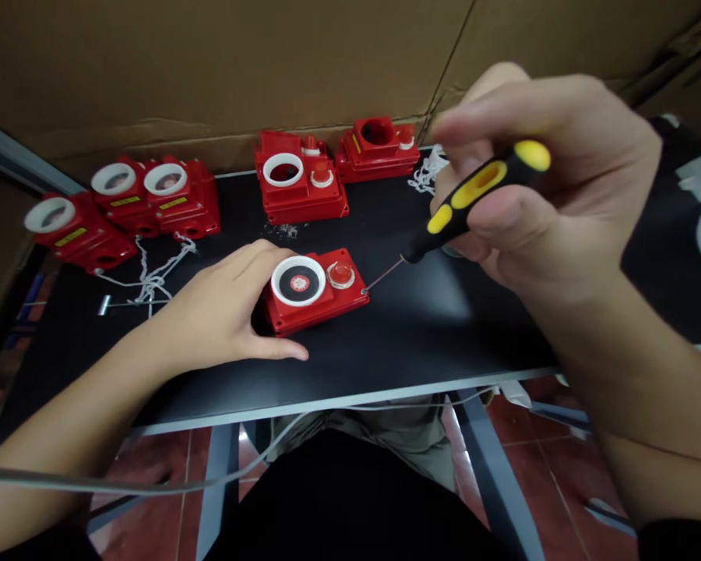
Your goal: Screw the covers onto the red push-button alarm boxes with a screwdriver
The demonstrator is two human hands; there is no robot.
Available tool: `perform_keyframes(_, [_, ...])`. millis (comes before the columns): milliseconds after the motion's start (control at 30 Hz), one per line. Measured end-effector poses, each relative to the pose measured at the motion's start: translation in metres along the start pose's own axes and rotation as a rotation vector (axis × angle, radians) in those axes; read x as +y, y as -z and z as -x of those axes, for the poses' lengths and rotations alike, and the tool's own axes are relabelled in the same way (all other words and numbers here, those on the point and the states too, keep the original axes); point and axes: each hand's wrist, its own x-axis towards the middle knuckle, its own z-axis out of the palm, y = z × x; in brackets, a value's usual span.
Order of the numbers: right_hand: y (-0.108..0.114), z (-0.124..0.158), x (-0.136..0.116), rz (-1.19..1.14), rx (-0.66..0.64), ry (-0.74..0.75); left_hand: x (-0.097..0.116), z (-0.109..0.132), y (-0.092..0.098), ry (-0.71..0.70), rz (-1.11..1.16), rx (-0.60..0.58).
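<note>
A red box with a white ring around a dark disc and a small red knob [325,290] lies on the black tabletop in front of me. My left hand [227,308] grips its left end, fingers behind and thumb stretched along the front side. In my right hand [543,171] is a yellow-and-black screwdriver [464,195], held between thumb and fingers. Its thin shaft slants down to the left, and the tip meets a screw [364,291] at the box's right corner.
Behind stand two red boxes, a nearer one [304,179] and a farther one [379,152]. Several more red boxes [181,199] are at the left, with white cords [150,280] and a metal T-handle tool [106,304]. A cardboard wall [222,70] closes the back. A cable [210,487] crosses the table's front.
</note>
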Motion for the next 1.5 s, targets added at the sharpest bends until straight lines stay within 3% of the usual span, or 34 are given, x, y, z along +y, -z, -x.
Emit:
perform_keyframes(100, [-0.003,-0.004,0.005,-0.071,0.002,0.153,-0.002,0.0,-0.004,0.027,0.015,0.014])
perform_keyframes(300, [0.0,-0.009,0.01,-0.316,-0.122,0.142,-0.003,0.001,-0.012,-0.022,0.019,0.129])
perform_keyframes(500, [0.005,0.0,0.003,0.03,0.016,0.19,0.005,0.002,-0.004,0.031,0.018,0.072])
perform_keyframes(933, [-0.007,-0.003,-0.01,-0.224,-0.072,0.059,0.002,0.003,-0.005,0.01,-0.006,0.08])
perform_keyframes(1167, [0.003,0.005,-0.01,0.068,0.004,0.07,0.003,-0.001,-0.006,0.033,0.02,0.068])
perform_keyframes(1233, [0.004,0.004,-0.009,0.106,-0.004,0.02,0.003,-0.001,-0.005,0.032,0.029,0.069])
perform_keyframes(1400, [-0.003,-0.015,-0.004,-0.053,-0.105,-0.233,0.003,0.0,-0.006,0.064,0.053,0.089])
perform_keyframes(1500, [-0.008,-0.022,0.003,-0.066,-0.119,-0.236,-0.001,0.002,-0.011,0.049,0.063,0.123])
